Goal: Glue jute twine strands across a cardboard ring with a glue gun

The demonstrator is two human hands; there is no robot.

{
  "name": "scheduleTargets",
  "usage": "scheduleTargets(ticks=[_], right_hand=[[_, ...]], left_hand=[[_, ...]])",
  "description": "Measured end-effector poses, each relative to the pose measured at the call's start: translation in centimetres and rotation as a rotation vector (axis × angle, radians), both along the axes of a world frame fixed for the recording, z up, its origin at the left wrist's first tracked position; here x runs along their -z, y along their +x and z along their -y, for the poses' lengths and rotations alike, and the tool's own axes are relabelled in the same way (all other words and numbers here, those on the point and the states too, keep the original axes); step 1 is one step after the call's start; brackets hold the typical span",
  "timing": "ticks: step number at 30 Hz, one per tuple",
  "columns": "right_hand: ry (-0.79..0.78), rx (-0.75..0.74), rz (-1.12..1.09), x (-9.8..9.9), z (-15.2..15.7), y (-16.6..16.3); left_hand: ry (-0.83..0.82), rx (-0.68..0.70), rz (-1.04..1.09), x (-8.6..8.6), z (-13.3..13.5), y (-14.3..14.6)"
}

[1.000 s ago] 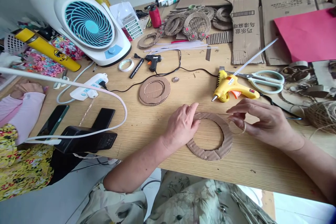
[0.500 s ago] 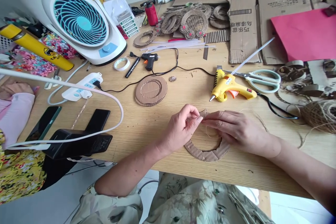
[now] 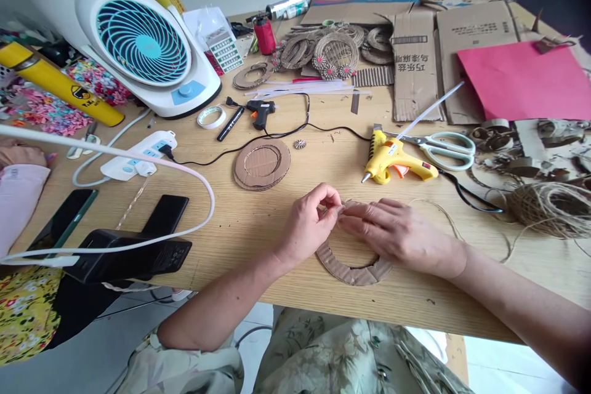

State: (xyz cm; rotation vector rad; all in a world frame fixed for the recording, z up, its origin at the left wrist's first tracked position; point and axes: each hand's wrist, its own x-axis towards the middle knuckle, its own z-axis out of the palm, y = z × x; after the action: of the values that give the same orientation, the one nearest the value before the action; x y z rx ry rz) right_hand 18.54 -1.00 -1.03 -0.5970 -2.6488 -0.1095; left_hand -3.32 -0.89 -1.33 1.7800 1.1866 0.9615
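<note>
A flat cardboard ring lies on the wooden table near its front edge. My left hand pinches the ring's far rim with thumb and fingers closed. My right hand lies across the ring, its fingertips meeting the left hand's at the same spot and pressing jute twine there. The twine runs off to the right towards a loose twine ball. What sits exactly between the fingertips is too small to make out.
A yellow glue gun and scissors lie just beyond my hands. A cardboard disc, small black glue gun, fan, power strip, phones and flattened boxes crowd the table. Another person's pink sleeve shows at left.
My right hand came in from the ring's right side and joined the left at the far rim, bringing the twine across. The view shifted slightly.
</note>
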Motion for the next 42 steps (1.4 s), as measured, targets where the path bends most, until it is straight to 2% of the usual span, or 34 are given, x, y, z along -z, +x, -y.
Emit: scheduleTargets(ticks=[2,3,5,6,10,16,22,27,35,42], right_hand=[[-0.017,0.141,-0.158,0.0,-1.0,1.5],[-0.005,0.274,-0.215,0.0,-1.7,2.4],[0.059,0.554,-0.249,0.3,-3.1,4.1],[0.036,0.635,-0.198,0.5,-3.7,4.8],[-0.158,0.779,-0.065,1.8,-5.2,6.3],[-0.208,0.799,-0.06,1.9,-5.4,6.1],[-0.196,0.759,-0.186,1.2,-5.1,6.0],[-0.07,0.712,-0.212,0.9,-4.2,5.4],[0.159,0.665,-0.088,0.6,-3.3,4.4],[0.278,0.644,-0.029,0.1,-3.1,4.0]], left_hand=[[0.062,0.007,-0.032,0.1,-0.2,-0.3],[0.096,0.011,-0.055,0.1,-0.2,-0.4],[0.151,0.022,-0.1,0.1,-0.4,-0.7],[0.169,0.031,-0.121,0.1,-0.5,-0.8],[0.234,0.041,-0.198,0.2,-0.6,-1.1],[0.289,0.022,-0.306,0.4,-0.4,-1.2],[0.229,0.001,-0.336,0.6,-0.1,-1.1],[0.205,-0.003,-0.314,0.9,-0.1,-0.9],[0.18,-0.036,-0.234,1.3,0.0,-0.7],[0.18,-0.051,-0.238,1.2,0.1,-0.7]])
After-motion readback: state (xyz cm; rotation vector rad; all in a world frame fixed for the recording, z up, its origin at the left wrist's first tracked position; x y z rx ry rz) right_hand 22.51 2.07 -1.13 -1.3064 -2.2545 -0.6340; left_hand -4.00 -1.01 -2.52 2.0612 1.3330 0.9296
